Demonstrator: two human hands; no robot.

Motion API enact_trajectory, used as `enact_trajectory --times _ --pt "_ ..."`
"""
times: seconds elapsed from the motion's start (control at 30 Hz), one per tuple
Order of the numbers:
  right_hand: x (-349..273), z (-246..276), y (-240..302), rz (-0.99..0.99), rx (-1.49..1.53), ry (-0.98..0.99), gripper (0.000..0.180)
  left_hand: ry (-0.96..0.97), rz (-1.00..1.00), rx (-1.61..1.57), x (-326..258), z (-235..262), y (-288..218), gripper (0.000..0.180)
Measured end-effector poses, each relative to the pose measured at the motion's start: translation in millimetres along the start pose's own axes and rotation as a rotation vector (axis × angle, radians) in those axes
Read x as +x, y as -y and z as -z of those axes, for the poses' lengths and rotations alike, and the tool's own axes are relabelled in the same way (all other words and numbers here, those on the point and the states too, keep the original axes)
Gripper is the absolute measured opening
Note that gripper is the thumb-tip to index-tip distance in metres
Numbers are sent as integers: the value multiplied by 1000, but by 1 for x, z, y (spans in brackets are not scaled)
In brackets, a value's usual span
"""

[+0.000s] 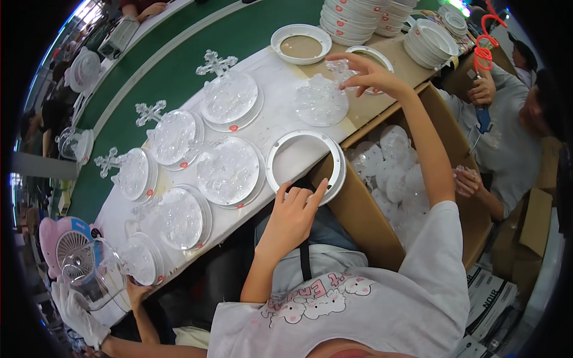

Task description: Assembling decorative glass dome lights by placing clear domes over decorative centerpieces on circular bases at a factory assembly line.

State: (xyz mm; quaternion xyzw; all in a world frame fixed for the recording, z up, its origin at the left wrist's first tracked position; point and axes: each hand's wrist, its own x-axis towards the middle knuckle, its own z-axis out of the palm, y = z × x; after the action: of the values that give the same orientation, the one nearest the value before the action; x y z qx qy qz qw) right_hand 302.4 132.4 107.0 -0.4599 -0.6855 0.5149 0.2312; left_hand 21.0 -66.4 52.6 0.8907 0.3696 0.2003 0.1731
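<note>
My left hand (293,213) grips the near rim of an empty white plastic ring (276,156) that lies flat at the table's front edge. My right hand (367,73) reaches far forward and pinches the clear cross topper of a transparent bubbled dome (321,102), which rests on the table near a second white ring (382,56). Several assembled domes (230,170) seated in white rings, some with clear crosses (216,62), fill the white tabletop to my left.
A cardboard box (364,221) of loose clear domes stands at my right. Stacks of white rings (352,17) and a white dish (300,43) sit at the back. Beyond runs a green belt (173,65). A person at the right holds a blue tool (482,116). A gloved hand (74,310) is at the lower left.
</note>
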Motion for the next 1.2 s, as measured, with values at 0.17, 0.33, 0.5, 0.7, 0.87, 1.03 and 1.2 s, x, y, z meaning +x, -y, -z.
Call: enact_trajectory --times 0.17,0.33,0.5,0.7,0.87,1.03,1.2 --pt "6 -15 -10 -34 19 -159 44 -22 10 27 -1 -3 -2 62" --pt "15 -44 -22 -49 381 -512 50 16 -4 111 -2 -9 1 63" --pt "11 -32 -13 -101 72 -385 63 -20 -8 99 -3 -13 3 64" --pt "7 -17 -37 99 -431 -298 78 -37 -26 101 3 -18 6 62" --pt "18 -32 -36 282 -589 -463 87 -62 -32 121 5 -24 12 62" --pt "20 -66 -41 141 -319 -641 97 -74 -48 114 12 -22 14 62" --pt "31 -76 -38 54 -268 -774 98 -50 -28 151 19 -23 20 66"
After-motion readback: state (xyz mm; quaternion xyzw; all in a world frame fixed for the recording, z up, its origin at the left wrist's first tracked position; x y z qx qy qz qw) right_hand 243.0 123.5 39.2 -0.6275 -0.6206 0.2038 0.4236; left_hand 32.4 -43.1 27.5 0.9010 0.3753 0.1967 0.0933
